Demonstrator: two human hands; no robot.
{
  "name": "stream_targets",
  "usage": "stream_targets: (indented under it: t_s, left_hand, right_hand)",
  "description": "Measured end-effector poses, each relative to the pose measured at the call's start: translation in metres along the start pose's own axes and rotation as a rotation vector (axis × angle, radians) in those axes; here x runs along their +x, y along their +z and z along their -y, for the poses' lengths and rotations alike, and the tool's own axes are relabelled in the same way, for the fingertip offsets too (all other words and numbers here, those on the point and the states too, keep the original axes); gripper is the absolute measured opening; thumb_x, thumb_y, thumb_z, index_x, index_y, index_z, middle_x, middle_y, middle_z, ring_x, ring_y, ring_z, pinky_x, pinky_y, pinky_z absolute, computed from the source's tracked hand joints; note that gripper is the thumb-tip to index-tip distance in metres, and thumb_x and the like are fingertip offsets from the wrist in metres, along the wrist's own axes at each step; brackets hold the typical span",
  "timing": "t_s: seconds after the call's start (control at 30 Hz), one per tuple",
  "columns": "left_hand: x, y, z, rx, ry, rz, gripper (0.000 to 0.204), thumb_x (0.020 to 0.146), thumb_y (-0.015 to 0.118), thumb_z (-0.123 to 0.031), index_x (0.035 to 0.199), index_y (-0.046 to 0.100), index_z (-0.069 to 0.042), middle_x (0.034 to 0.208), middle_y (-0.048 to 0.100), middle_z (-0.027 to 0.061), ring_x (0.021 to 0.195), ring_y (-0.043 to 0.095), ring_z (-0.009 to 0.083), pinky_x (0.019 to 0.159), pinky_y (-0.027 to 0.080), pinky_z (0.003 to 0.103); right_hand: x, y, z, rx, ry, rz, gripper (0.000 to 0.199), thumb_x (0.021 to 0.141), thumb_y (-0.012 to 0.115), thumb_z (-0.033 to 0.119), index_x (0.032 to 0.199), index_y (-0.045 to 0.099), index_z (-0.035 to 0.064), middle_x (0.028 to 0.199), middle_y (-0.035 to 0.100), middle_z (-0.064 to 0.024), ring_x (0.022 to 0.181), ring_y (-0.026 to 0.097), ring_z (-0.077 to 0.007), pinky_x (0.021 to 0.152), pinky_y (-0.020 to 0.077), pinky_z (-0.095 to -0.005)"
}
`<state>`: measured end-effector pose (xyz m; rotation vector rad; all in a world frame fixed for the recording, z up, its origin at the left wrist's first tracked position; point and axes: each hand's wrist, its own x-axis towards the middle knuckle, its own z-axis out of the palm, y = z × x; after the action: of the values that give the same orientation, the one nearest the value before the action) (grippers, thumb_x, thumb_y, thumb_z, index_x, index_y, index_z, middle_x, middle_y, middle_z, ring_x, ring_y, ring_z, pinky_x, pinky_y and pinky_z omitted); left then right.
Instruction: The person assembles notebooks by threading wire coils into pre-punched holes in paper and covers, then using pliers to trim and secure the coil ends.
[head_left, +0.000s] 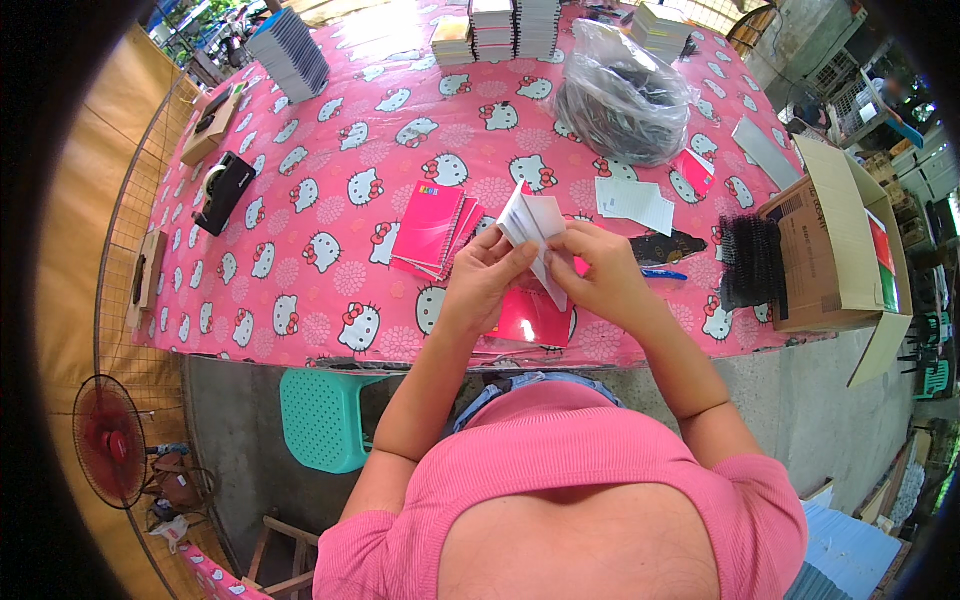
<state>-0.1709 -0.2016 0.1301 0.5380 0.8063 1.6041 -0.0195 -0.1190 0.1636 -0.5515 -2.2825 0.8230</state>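
Observation:
Between my two hands, above the near edge of the table, is a small sheaf of white notebook pages (537, 222), tilted and fanned apart. My left hand (487, 272) pinches its left side with thumb and fingers. On its right side, my right hand (600, 265) grips the sheets with closed fingers. Beneath my hands lies a red notebook cover (533, 318), partly hidden by them. Just left of my left hand sits a small stack of pink spiral notebooks (430, 228).
Right of my hands are loose lined sheets (636, 204), a blue pen (664, 275), black binding coils (752, 262) and an open cardboard box (830, 250). Farther back stand a clear plastic bag (625, 95) and notebook stacks (287, 55). A tape dispenser (225, 193) is at left; a green stool (322, 420) below.

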Motion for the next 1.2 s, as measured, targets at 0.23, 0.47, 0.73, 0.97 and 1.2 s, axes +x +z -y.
stream_targets:
  t_s: [0.23, 0.47, 0.73, 0.97, 1.2]
  left_hand:
    - [0.001, 0.001, 0.002, -0.014, 0.014, -0.006, 0.040, 0.087, 0.063, -0.007, 0.123, 0.047, 0.001, 0.114, 0.058, 0.0101, 0.099, 0.060, 0.0171, 0.080, 0.053, 0.031]
    - [0.003, 0.005, 0.002, 0.005, 0.013, -0.040, 0.040, 0.087, 0.062, -0.007, 0.124, 0.047, 0.002, 0.113, 0.058, 0.0101, 0.099, 0.060, 0.0172, 0.081, 0.054, 0.032]
    - [0.005, -0.004, 0.013, 0.006, 0.020, -0.032, 0.031, 0.091, 0.057, -0.010, 0.117, 0.047, 0.002, 0.110, 0.058, 0.0124, 0.096, 0.061, 0.0189, 0.080, 0.055, 0.033]
    - [0.008, -0.013, 0.018, 0.147, 0.065, -0.283, 0.029, 0.092, 0.045, -0.002, 0.120, 0.041, 0.005, 0.115, 0.055, 0.0173, 0.103, 0.060, 0.0262, 0.086, 0.053, 0.042]
    - [0.013, -0.010, 0.022, -0.005, 0.004, -0.249, 0.029, 0.093, 0.042, -0.001, 0.120, 0.040, 0.006, 0.116, 0.054, 0.0198, 0.104, 0.059, 0.0299, 0.088, 0.052, 0.045]
  right_hand:
    - [0.001, 0.002, -0.005, -0.021, 0.017, -0.003, 0.014, 0.077, 0.067, 0.010, 0.083, 0.060, -0.0006, 0.081, 0.060, -0.0120, 0.069, 0.060, -0.0245, 0.063, 0.0471, -0.0328]
    - [0.002, -0.003, -0.003, 0.019, 0.028, 0.029, 0.020, 0.076, 0.071, 0.014, 0.086, 0.061, -0.0006, 0.083, 0.061, -0.0125, 0.071, 0.061, -0.0241, 0.065, 0.0480, -0.0310]
    - [-0.002, 0.001, -0.019, 0.035, 0.037, 0.009, 0.018, 0.078, 0.069, 0.012, 0.089, 0.064, -0.0013, 0.086, 0.063, -0.0138, 0.072, 0.062, -0.0235, 0.064, 0.0487, -0.0303]
    - [0.013, -0.067, -0.125, 0.017, 0.494, -0.513, 0.017, 0.079, 0.063, 0.015, 0.088, 0.067, 0.0001, 0.077, 0.067, -0.0099, 0.066, 0.061, -0.0141, 0.060, 0.0481, -0.0278]
    - [-0.025, -0.051, -0.245, -0.816, 0.153, -0.050, 0.016, 0.081, 0.059, 0.016, 0.085, 0.059, 0.0006, 0.086, 0.060, -0.0193, 0.085, 0.059, -0.0372, 0.073, 0.0480, -0.0442]
